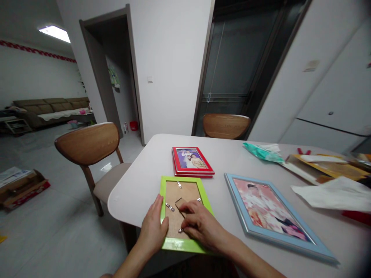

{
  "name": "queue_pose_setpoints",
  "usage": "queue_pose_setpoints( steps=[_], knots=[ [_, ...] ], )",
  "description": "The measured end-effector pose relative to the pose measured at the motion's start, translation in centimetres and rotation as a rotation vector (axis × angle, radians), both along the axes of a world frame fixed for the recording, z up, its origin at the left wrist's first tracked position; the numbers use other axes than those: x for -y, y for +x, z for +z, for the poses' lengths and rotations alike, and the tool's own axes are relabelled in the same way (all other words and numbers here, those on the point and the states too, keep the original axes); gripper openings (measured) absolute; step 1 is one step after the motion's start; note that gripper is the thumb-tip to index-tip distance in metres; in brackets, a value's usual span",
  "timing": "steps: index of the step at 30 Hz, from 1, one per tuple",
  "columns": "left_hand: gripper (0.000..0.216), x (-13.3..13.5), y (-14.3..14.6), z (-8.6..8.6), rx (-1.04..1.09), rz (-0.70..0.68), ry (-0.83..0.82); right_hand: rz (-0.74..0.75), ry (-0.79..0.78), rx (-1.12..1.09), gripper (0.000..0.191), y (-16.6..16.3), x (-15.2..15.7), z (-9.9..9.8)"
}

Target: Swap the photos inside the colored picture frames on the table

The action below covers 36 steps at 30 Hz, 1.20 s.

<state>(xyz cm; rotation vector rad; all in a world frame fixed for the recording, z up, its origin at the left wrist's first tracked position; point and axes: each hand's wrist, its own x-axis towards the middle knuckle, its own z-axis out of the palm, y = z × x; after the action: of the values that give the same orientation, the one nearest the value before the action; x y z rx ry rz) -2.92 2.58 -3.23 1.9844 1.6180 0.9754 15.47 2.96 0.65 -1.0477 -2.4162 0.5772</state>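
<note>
A lime-green photo frame (171, 244) lies face down at the table's near edge, its brown backing board (171, 193) showing. Metal clips (170, 207) sit around the board's edges, and a cut-out stand flap is partly hidden in the middle. My left hand (153, 223) grips the frame's left side, thumb over the edge. Bent over the lower part of the board, my right hand (199, 224) has its fingertips closed at the bottom clip (180, 230).
Behind the green frame lies a stack of red photo frames (193, 160). To the right is a larger blue photo frame (240, 216), face up. Beyond it lie a green plastic wrapper (262, 152), white paper (330, 195) and packaging. Wooden chairs (89, 143) stand left and behind the table.
</note>
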Motion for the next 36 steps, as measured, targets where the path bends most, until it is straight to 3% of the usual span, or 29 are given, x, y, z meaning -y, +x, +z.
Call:
queue_pose_setpoints(
  steps=[4, 9, 11, 21, 31, 36],
  knots=[
    [0.056, 0.3, 0.0, -0.1, 0.054, 0.004, -0.003, -0.05, -0.015, -0.029, 0.016, -0.2, -1.1, 0.4],
    [0.056, 0.4, 0.0, 0.0, 0.082, -0.006, -0.018, -0.427, 0.072, 0.146, 0.026, -1.1, -5.6, 0.2],
    [0.056, 0.4, 0.0, 0.1, 0.07, -0.009, -0.013, -0.48, 0.086, 0.181, 0.025, -1.7, -7.1, -0.4],
    [0.056, 0.2, 0.4, 0.3, 0.043, -0.014, -0.012, -0.426, 0.139, 0.15, 0.022, -2.0, -8.0, -1.8],
    [0.058, 0.3, 1.2, 0.5, 0.063, -0.013, -0.027, -0.384, 0.157, 0.104, 0.024, -1.7, -7.4, -1.0],
    [0.056, 0.2, 1.8, 0.5, 0.056, 0.012, -0.028, -0.442, 0.143, 0.087, 0.027, -0.1, -4.5, 0.2]
  ],
)
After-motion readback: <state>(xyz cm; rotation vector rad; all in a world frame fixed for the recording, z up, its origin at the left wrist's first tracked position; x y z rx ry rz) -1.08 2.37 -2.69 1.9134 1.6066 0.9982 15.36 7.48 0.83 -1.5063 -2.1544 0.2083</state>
